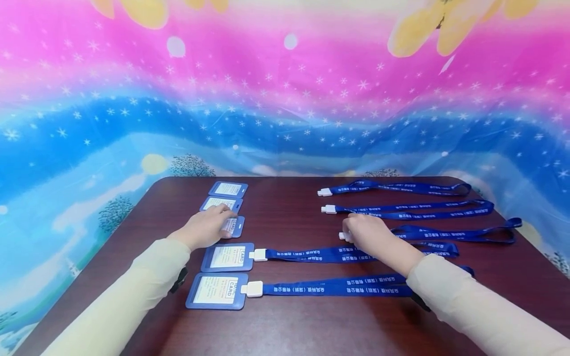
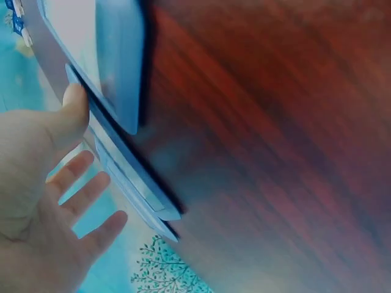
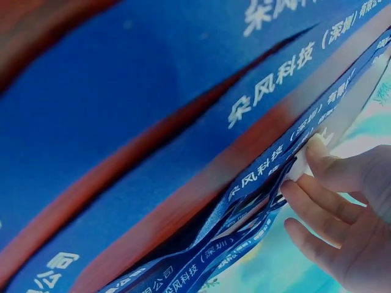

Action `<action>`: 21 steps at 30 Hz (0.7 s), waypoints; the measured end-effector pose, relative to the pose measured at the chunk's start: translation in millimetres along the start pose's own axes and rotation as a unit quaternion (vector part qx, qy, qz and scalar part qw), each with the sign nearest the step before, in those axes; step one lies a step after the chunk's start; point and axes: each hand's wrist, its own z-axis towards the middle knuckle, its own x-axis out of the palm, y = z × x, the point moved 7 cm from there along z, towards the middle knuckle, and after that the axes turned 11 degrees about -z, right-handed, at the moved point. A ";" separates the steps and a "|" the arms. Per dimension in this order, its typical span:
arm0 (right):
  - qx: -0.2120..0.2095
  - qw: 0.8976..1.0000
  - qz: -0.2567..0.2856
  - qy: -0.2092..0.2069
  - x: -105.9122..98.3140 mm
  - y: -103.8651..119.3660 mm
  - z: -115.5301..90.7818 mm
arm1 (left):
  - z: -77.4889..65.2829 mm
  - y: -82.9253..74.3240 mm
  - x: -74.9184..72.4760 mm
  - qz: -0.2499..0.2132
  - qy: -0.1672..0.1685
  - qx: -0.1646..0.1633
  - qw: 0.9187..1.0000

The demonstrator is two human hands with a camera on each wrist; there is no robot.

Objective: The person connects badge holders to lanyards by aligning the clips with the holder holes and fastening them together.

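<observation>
My left hand [image 1: 202,230] reaches over the third blue badge holder [image 1: 237,227] from the back, thumb at its near side. In the left wrist view the thumb [image 2: 76,113] meets a holder's edge, and the other fingers are spread. With thumb and fingertips, my right hand [image 1: 365,236] pinches the white clip [image 1: 342,236] of the third blue lanyard [image 1: 463,233]. That lanyard's looped strap trails right across the table. The right wrist view shows the pinching fingers [image 3: 327,165] beside the printed straps; they partly hide the clip.
Nearest me, two badge holders [image 1: 228,257] [image 1: 216,290] are joined to lanyards [image 1: 320,255] [image 1: 329,288]. Two more holders [image 1: 228,189] [image 1: 213,201] lie at the back left. Opposite them are two separate lanyards [image 1: 401,188] [image 1: 414,210]. A patterned cloth [image 1: 285,113] hangs behind the brown table [image 1: 285,326].
</observation>
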 end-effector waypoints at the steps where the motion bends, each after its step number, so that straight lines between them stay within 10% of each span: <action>1: 0.003 1.000 0.004 0.005 0.6 -0.5 0.6 | 0.2 1.4 0.5 -0.002 0.006 -0.006 1.000; 21: 0.039 0.997 0.050 0.047 2.7 -9.0 6.0 | 4.3 -5.8 8.0 -0.028 0.017 -0.011 0.999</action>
